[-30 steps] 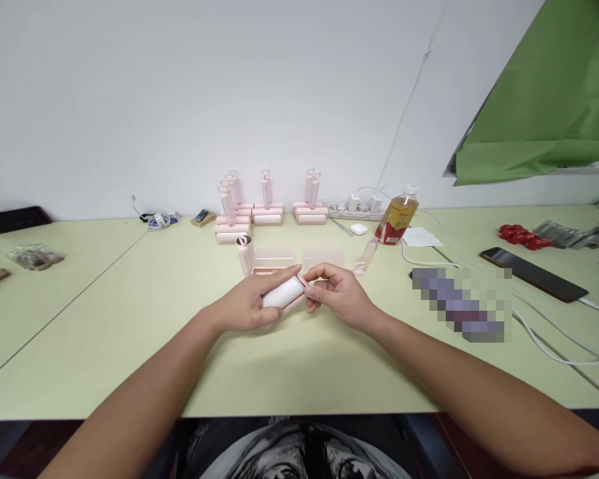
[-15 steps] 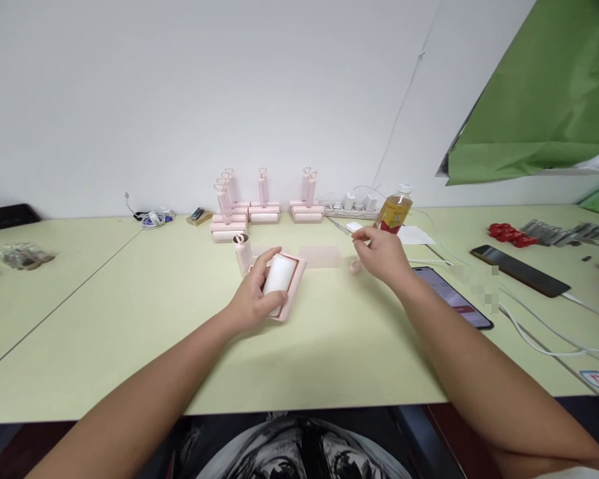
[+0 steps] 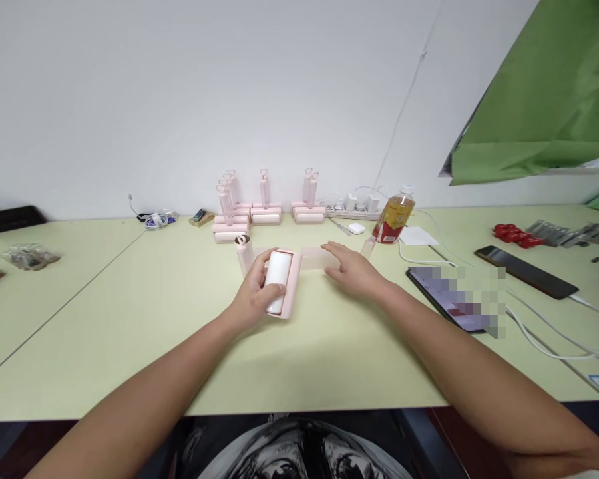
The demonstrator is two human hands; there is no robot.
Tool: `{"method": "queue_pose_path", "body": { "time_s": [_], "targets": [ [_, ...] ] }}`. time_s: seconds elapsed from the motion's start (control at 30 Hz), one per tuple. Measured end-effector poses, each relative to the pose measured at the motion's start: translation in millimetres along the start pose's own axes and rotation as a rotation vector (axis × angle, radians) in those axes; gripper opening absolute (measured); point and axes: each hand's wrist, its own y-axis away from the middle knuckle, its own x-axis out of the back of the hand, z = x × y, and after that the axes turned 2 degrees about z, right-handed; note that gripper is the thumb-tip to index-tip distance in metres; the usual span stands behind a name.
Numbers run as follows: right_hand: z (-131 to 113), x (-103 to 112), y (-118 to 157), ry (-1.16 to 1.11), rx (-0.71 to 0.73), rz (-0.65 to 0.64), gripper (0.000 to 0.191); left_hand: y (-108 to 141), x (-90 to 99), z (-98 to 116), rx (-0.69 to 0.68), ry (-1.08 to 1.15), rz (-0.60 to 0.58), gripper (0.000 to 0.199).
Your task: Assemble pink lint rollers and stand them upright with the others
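Note:
My left hand [image 3: 252, 297] is wrapped round a pink lint roller head [image 3: 292, 286] with a white roll [image 3: 278, 276], held just above the table. My right hand [image 3: 348, 266] has its fingers apart at the right end of a translucent pink cover [image 3: 312, 258]; whether they touch is unclear. A pink handle tube [image 3: 244, 253] with a dark opening at its top stands behind my left hand. A small clear pink piece [image 3: 368, 247] is just behind my right hand.
Several assembled pink rollers [image 3: 265, 209] stand along the wall. A drink bottle [image 3: 394, 216], a power strip [image 3: 362, 213], phones [image 3: 526, 271] and white cables lie to the right, with red items [image 3: 516, 235] beyond. Small bags [image 3: 30, 257] lie far left.
My right hand has moved left and down from near the bottle to the translucent cover, its fingers now spread. The roller head in my left hand has turned more upright.

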Motion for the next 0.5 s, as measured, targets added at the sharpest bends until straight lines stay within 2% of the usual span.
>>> {"method": "queue_pose_path", "body": {
  "time_s": [0.07, 0.1, 0.2, 0.27, 0.33, 0.4, 0.5],
  "targets": [
    [0, 5, -2, -0.030, -0.020, 0.060, 0.048, 0, 0.1, 0, 0.003, -0.008, -0.003, 0.076],
    [1, 10, -3, -0.045, -0.044, 0.138, 0.043, 0, 0.1, -1, 0.003, -0.011, -0.004, 0.076],
    [8, 35, -7, -0.041, -0.162, 0.491, 0.030, 1, 0.0, -1, 0.000, -0.011, -0.006, 0.075],
    [19, 49, -10, -0.013, -0.265, 0.645, 0.032, 1, -0.4, -1, 0.000, -0.007, -0.008, 0.075],
    [32, 55, -13, -0.035, -0.381, 0.611, 0.039, 1, -0.8, 0, 0.004, -0.006, -0.008, 0.075],
    [43, 52, -14, -0.089, -0.471, 0.496, 0.044, 1, -1.0, 1, 0.010, -0.005, -0.003, 0.075],
    [51, 41, -12, -0.144, -0.467, 0.359, 0.036, 1, -1.1, 2, 0.021, 0.009, 0.008, 0.075]
  ]
}}
